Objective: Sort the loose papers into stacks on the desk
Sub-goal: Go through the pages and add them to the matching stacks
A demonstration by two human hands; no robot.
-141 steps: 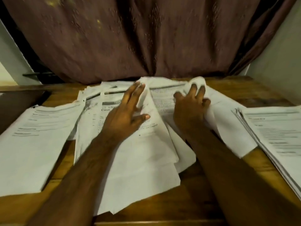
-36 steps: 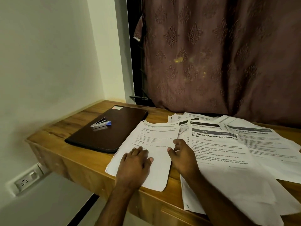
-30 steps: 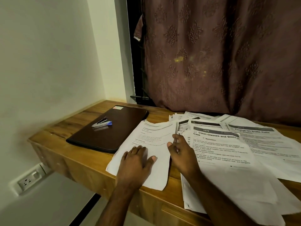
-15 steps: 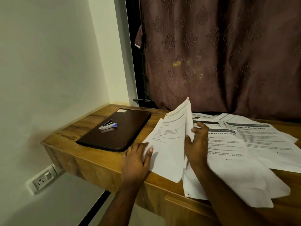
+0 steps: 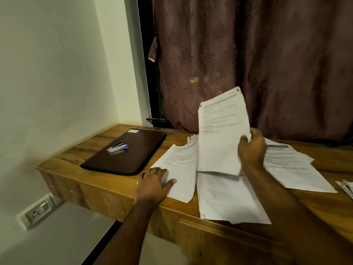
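Right hand (image 5: 251, 150) is gripping a raised sheaf (image 5: 221, 131) above the desk (image 5: 107, 185), left hand (image 5: 155, 181) lying flat-fingered on the near-left stack (image 5: 179, 169); keeping edges squared is advisable when lowering.

A study corner in a home, by the look of it. A wooden desk (image 5: 107, 185) is built into the corner, its left end against a plain pale wall (image 5: 53, 73) that fills the left of the frame. A heavy brown patterned curtain (image 5: 257, 54) hangs behind the desk across the upper right, with a dark window gap (image 5: 148, 83) at its left edge. Printed papers (image 5: 286, 165) are spread over the desk. A dark brown folder (image 5: 131, 155) lies at centre left with a small stapler (image 5: 116, 147) on top. A white wall socket (image 5: 36, 214) sits below desk height at lower left.
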